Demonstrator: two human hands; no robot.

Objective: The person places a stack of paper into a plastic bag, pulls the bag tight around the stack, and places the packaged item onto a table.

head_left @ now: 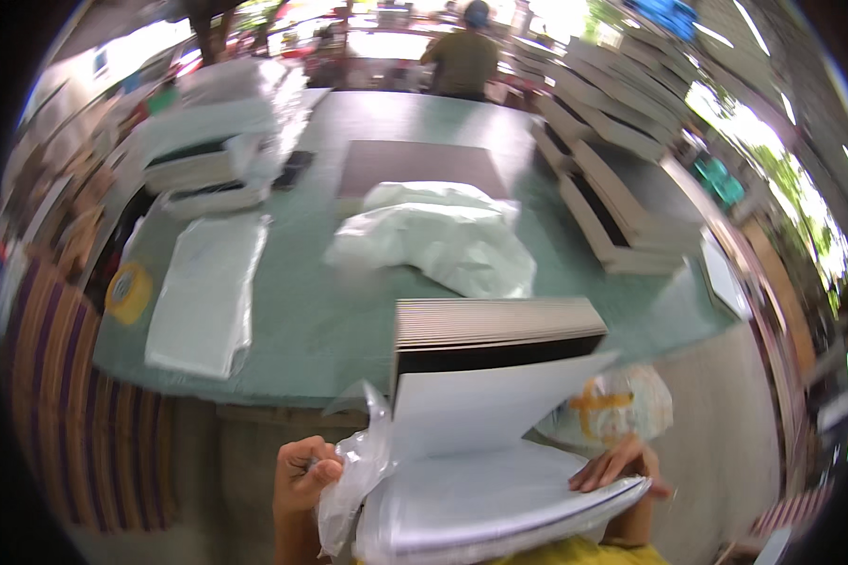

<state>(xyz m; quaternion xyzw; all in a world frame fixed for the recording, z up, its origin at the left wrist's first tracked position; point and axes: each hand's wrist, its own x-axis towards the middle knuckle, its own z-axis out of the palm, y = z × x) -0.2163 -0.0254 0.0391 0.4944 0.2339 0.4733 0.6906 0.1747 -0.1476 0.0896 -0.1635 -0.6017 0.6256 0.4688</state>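
My left hand (308,468), at the lower left, is closed in a pinch on a crumpled clear plastic bag (360,461). In front of my body lies a stack of thin white sheets or bags (481,499), with a glossy, plastic-like surface. My right hand (620,467) grips this stack at its right edge, its fingers bent over the top. One white sheet (481,400) stands raised at the far side of the stack. Just behind it, a block of layered grey boards (499,322) with a black front sits at the table's near edge.
The green table (301,339) carries a crumpled white plastic sheet (443,235) over a brown board (415,168). Flat plastic bags (207,297) and yellow tape (128,292) lie left. Grey box-like pieces (622,202) are piled right. A person (464,61) is at the back.
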